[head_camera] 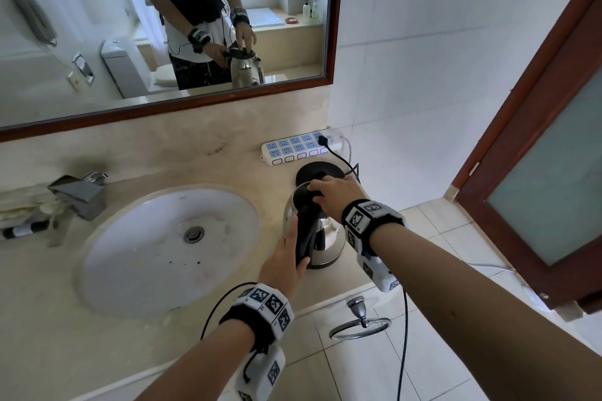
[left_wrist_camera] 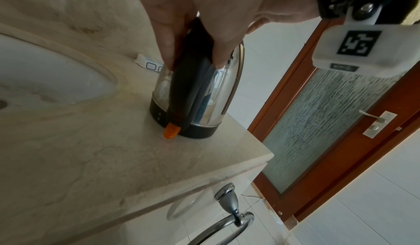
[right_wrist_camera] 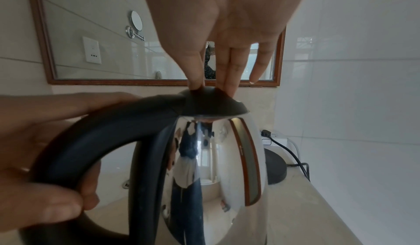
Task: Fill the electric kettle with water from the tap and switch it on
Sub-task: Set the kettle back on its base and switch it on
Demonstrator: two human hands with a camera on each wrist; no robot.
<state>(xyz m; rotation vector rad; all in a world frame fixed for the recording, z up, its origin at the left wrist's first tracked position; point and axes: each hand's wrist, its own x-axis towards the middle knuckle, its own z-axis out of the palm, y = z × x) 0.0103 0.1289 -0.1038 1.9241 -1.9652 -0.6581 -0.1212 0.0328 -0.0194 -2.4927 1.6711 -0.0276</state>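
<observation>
A steel electric kettle (head_camera: 329,238) with a black handle (head_camera: 306,228) stands on the marble counter (head_camera: 228,270), right of the sink (head_camera: 169,247) and off its round black base (head_camera: 321,169). My left hand (head_camera: 288,255) grips the handle, thumb on one side and fingers on the other (left_wrist_camera: 193,58). My right hand (head_camera: 321,192) reaches over the top, and its straight fingertips (right_wrist_camera: 227,89) rest on the shut black lid (right_wrist_camera: 211,105). An orange switch (left_wrist_camera: 171,131) sticks out at the foot of the handle. The chrome tap (head_camera: 78,194) is at the far left of the sink.
A white power strip (head_camera: 293,146) lies against the back wall with the base's black cord plugged in. A chrome towel ring (head_camera: 360,325) hangs below the counter's front edge. A wooden door with frosted glass (head_camera: 537,172) stands at the right. The mirror hangs above.
</observation>
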